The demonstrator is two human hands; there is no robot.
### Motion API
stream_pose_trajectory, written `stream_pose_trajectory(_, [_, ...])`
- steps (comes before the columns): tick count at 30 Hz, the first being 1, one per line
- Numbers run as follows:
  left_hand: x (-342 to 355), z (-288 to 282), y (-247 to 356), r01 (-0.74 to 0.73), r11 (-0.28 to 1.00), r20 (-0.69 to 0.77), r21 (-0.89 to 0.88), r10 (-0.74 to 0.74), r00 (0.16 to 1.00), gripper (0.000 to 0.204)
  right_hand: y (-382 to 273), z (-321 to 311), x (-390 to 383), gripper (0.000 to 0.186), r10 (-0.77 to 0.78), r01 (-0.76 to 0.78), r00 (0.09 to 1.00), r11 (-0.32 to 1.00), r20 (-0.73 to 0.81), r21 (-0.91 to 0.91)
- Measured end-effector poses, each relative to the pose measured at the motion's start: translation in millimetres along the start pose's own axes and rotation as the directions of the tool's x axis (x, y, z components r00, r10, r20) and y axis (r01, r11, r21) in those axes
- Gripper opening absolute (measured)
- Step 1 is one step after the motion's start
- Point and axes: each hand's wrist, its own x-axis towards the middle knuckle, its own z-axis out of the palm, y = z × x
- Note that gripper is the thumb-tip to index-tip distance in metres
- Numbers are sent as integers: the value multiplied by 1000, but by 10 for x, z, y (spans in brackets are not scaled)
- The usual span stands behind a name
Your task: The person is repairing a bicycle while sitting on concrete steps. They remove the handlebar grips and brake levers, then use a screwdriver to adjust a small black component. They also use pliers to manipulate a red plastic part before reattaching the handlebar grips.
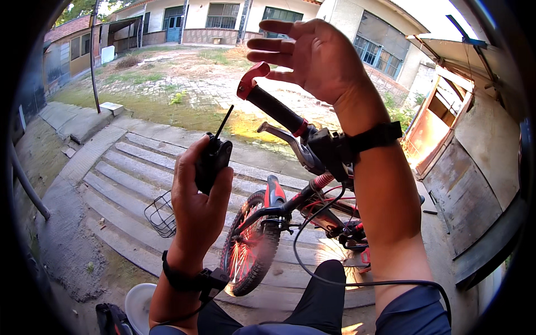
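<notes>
My left hand (195, 195) grips a small black tool (215, 164) with a thin dark rod pointing up. My right hand (315, 61) is raised with fingers apart and nothing in it, just above the red-tipped black handlebar grip (273, 109) of a red and black bicycle. The silver brake lever (293, 145) is below the grip. The bicycle's front wheel (251, 251) stands on the concrete below, between my arms. A wire basket (159, 215) lies on the ground left of my left hand.
Ridged concrete (128, 173) runs under the bicycle, with my knee (324, 285) nearby. A white basin (139, 301) and dark bag (111, 318) are at lower left. A metal pole (30, 184) is left. A lean-to with wooden panels (469, 178) is right. Buildings (190, 19) stand beyond the yard.
</notes>
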Motion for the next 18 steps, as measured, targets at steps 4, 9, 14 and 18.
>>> stream_pose_trajectory(4, [83, 15, -44, -124, 976, 14, 179, 124, 992, 48, 46, 104, -26, 66, 105, -105, 994, 994, 15, -24])
stream_pose_trajectory(9, [117, 75, -45, -126, 963, 26, 236, 124, 992, 49, 54, 256, 54, 56, 153, -152, 985, 988, -83, 11])
stream_pose_trajectory(14, [153, 156, -10, -120, 972, -48, 204, 133, 990, 48, 156, 345, 66, 53, 154, -105, 950, 977, -271, 187])
stream_pose_trajectory(18, [160, 85, -24, -212, 940, -57, 267, 235, 970, 48, 280, 452, -24, 44, 108, -52, 940, 983, -323, 178])
